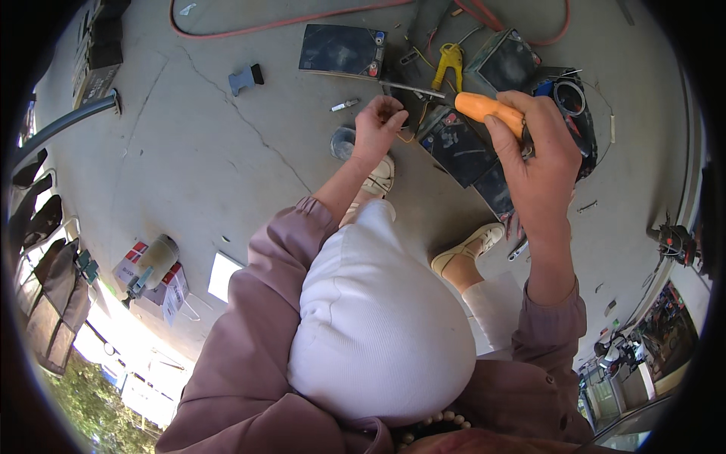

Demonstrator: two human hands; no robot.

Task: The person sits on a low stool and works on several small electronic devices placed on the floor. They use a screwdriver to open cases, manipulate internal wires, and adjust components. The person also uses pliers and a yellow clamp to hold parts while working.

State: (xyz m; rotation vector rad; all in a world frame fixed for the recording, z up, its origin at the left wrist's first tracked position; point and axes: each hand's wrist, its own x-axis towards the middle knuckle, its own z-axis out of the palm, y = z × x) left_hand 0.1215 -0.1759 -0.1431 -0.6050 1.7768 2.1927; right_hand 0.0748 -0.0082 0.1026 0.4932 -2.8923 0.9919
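My right hand [538,160] grips a screwdriver by its orange handle [488,108]; the metal shaft [412,89] points left toward my left hand [376,125]. The fingers of my left hand are pinched at a thin wire just above a dark rectangular battery [456,144] that lies on the concrete floor. What sits between those fingertips is too small to tell. Another dark battery [342,50] lies further off to the left, and a third [505,60] to the right. A yellow plier-like tool [449,62] rests between them.
An orange cable [249,29] curves across the far floor. A small grey clip [246,78], a small metal piece [344,104] and a clear round lid [342,141] lie near my left hand. A box with a spray bottle [151,265] stands at the left. My feet [469,246] are below the batteries.
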